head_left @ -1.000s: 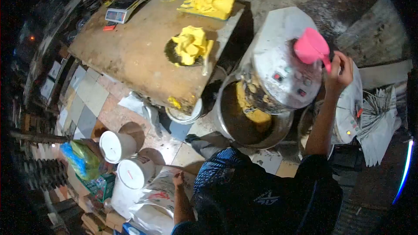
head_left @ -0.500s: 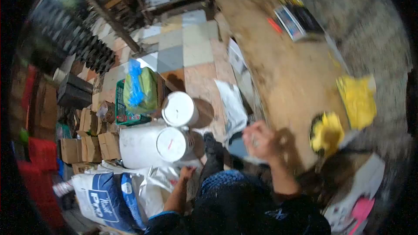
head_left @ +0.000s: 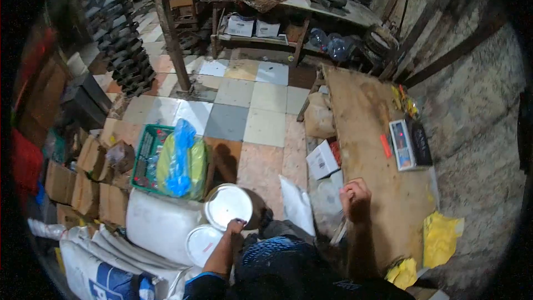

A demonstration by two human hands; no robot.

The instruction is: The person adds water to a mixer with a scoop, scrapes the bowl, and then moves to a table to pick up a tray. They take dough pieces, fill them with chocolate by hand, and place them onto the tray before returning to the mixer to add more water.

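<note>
My left hand is over the lower right edge of a white round bucket lid, its fingers bent together; whether they hold anything is too small to tell. A second white lid with a red mark lies just below and left. My right hand is raised beside the left edge of the wooden table, fingers curled in, and what they hold, if anything, is hidden. A digital scale and a red-orange object lie farther up that table.
A green crate with a yellow-green and blue bag stands at left, near cardboard boxes and white sacks. A wooden post rises from the tiled floor. Yellow plastic lies at the table's near right.
The view has tilted up and turned, showing the back table with trays. My left hand has moved from below the buckets to the upper lid's edge. My right hand stays raised, its fingers more curled.
</note>
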